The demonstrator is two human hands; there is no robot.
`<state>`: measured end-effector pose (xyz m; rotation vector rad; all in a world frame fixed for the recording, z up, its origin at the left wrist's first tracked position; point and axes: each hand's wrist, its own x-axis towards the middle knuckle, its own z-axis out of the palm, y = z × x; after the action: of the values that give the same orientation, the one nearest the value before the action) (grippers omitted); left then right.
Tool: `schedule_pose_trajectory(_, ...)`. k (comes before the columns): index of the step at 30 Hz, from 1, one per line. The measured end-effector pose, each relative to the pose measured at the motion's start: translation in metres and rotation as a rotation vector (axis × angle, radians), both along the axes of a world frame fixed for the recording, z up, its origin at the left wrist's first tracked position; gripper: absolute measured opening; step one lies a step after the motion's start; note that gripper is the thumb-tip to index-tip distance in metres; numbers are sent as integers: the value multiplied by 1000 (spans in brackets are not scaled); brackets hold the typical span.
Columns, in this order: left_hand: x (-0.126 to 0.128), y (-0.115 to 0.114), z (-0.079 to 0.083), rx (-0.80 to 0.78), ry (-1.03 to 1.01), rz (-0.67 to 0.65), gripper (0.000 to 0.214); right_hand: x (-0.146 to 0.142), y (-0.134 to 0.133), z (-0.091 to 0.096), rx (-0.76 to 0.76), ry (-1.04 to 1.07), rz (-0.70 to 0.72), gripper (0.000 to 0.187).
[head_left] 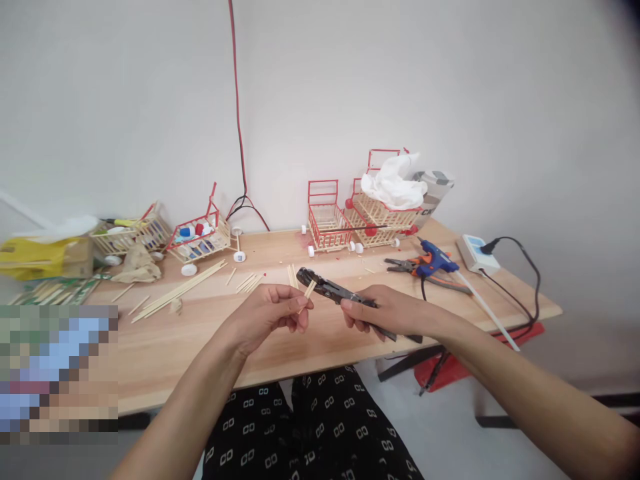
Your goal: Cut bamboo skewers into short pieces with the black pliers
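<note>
Between the thumb and fingers of my left hand (270,313) is a short piece of thin bamboo stick (311,289), perhaps more than one. My right hand (387,310) is wrapped around the handles of dark pliers (336,289). Their head reaches left to the stick; whether the jaws grip it I cannot tell. Just behind my left fingers lie a few short sticks (293,275). Farther left are more cut sticks (249,283) and a bundle of long sticks (183,290) on the wooden table (210,360).
Small stick-built carts (327,220) stand along the wall, one under a white plastic bag (395,183). Others at left (200,237) hold bottle caps. A blue glue gun (435,257), orange-handled pliers (403,265) and a corded power strip (477,253) lie at right.
</note>
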<state>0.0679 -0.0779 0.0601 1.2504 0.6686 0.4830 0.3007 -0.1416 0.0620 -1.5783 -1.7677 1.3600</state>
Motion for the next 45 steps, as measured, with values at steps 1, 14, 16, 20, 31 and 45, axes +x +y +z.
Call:
schedule_pose_trajectory(1, 0, 0, 0, -1, 6, 0, 20, 0, -1, 0, 7, -8, -2, 51)
schedule_pose_trajectory(14, 2, 8, -5, 96, 75, -42, 19, 1, -6, 2, 232, -251, -13, 53)
schedule_pose_trajectory(16, 3, 9, -6, 99, 95, -40, 20, -1, -5, 3, 225, -306, 2, 55)
schedule_pose_trajectory(20, 8, 16, -12, 78, 146, -26, 19, -4, 0, 1, 211, -451, 16, 62)
schedule_pose_trajectory(31, 25, 47, -36, 42, 220, -26, 22, -3, 21, -37, 258, -591, -75, 67)
schedule_pose_trajectory(45, 18, 56, -45, 16, 145, -91, 28, -5, 23, -45, 322, -622, -93, 69)
